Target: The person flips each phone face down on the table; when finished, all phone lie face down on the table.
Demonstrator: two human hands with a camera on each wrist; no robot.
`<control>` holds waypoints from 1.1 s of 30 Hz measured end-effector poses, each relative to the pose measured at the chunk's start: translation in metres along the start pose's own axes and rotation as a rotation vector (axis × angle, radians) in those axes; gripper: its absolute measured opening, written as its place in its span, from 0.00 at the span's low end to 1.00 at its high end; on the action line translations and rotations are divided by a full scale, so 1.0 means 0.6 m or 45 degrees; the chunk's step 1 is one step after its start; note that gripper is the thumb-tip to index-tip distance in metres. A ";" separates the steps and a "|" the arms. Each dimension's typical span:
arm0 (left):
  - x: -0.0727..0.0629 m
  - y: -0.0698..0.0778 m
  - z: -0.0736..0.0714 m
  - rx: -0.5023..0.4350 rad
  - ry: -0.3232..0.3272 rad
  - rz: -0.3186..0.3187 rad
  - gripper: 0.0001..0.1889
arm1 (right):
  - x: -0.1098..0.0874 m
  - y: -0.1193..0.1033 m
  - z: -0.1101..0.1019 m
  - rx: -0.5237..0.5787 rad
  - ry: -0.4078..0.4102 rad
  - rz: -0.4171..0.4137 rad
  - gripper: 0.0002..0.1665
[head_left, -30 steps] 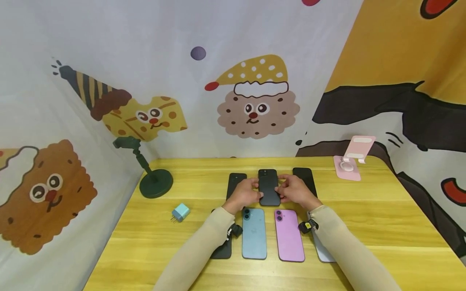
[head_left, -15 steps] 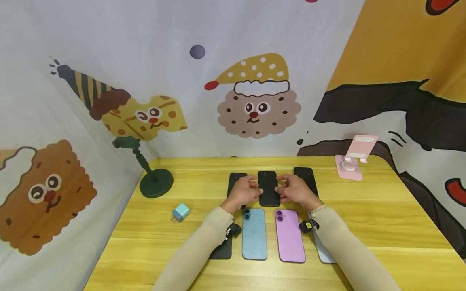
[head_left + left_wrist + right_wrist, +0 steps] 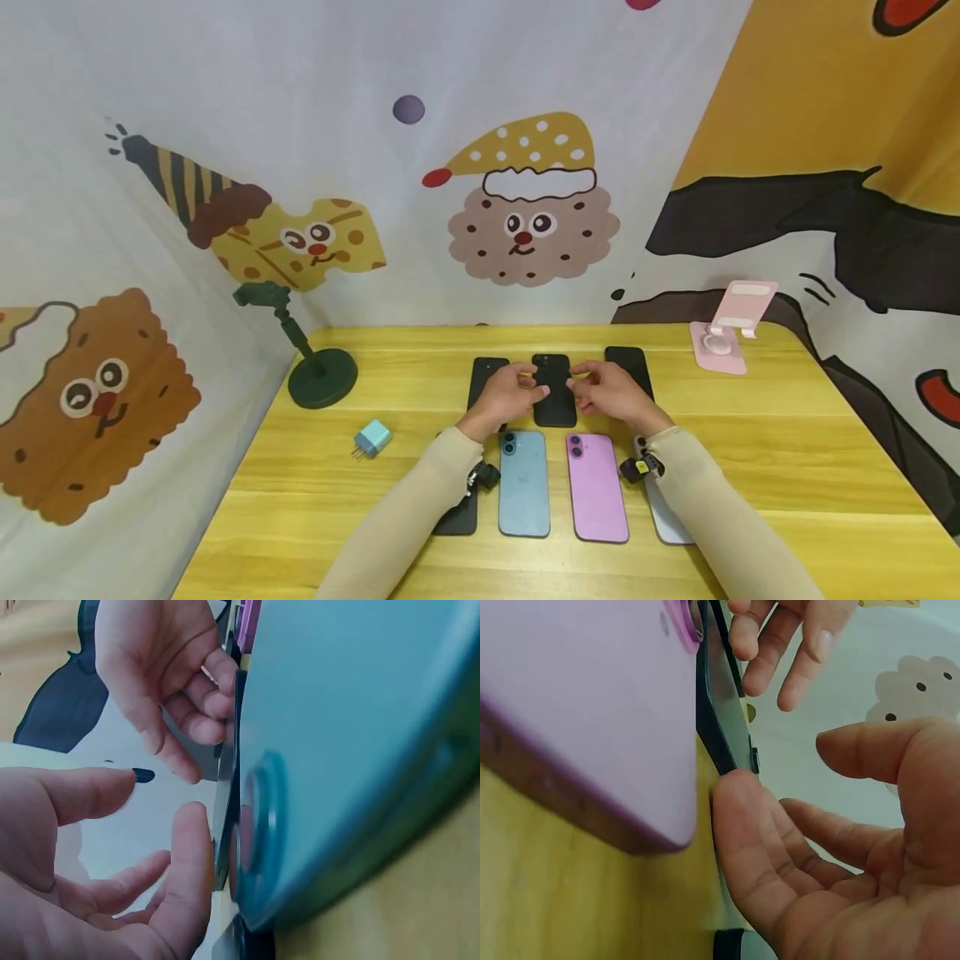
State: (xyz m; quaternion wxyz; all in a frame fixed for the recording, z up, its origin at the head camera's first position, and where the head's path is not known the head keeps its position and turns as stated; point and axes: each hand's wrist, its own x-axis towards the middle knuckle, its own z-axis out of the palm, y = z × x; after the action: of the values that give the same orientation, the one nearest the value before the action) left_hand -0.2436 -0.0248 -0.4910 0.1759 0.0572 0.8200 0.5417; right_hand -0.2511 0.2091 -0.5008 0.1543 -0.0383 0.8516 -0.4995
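A black phone [image 3: 555, 404] lies back side up in the middle of the far row, between the two hands. My left hand [image 3: 512, 395] is at its left edge, the thumb raised over the phone and parted from the fingers. On the other side my right hand [image 3: 613, 392] has its fingers beside the right edge, thumb lifted too. The right wrist view shows the right fingers [image 3: 742, 832] low by the phone's edge. Nearer the person lie a blue phone [image 3: 524, 496] and a pink phone [image 3: 598, 500], both camera side up.
Black phones lie at back left [image 3: 483, 375], back right [image 3: 630, 363] and front left; the left arm partly covers the last. A pale phone [image 3: 672, 523] is under the right forearm. Around them are a green stand [image 3: 322, 379], a blue charger plug [image 3: 372, 437] and a pink stand [image 3: 720, 350].
Both thumbs have lifted from the middle black phone and the hands have loosened from its sides. The phone, earlier held between them, now lies flat. The other things have stayed put.
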 end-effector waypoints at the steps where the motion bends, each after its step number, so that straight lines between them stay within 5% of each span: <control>1: 0.000 0.001 0.002 -0.001 -0.006 0.015 0.30 | 0.000 0.001 -0.002 0.000 0.007 -0.008 0.30; 9: 0.009 0.013 0.013 -0.131 -0.066 0.106 0.28 | -0.005 -0.002 -0.024 -0.051 0.064 -0.098 0.28; 20: 0.031 0.042 0.040 -0.290 -0.084 0.078 0.25 | -0.012 0.002 -0.070 -0.051 0.122 -0.098 0.30; 27: 0.040 0.056 0.081 -0.240 -0.093 0.110 0.26 | -0.018 0.012 -0.086 -0.059 0.161 -0.074 0.30; 33: 0.042 0.062 0.108 -0.257 -0.114 0.052 0.29 | -0.022 0.026 -0.097 -0.070 0.205 -0.056 0.32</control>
State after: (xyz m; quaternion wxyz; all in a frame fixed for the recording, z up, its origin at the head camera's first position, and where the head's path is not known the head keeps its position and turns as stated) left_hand -0.2479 0.0538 -0.4858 0.2061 0.0803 0.7513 0.6218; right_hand -0.2548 0.2687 -0.4846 0.0731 -0.0208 0.8736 -0.4806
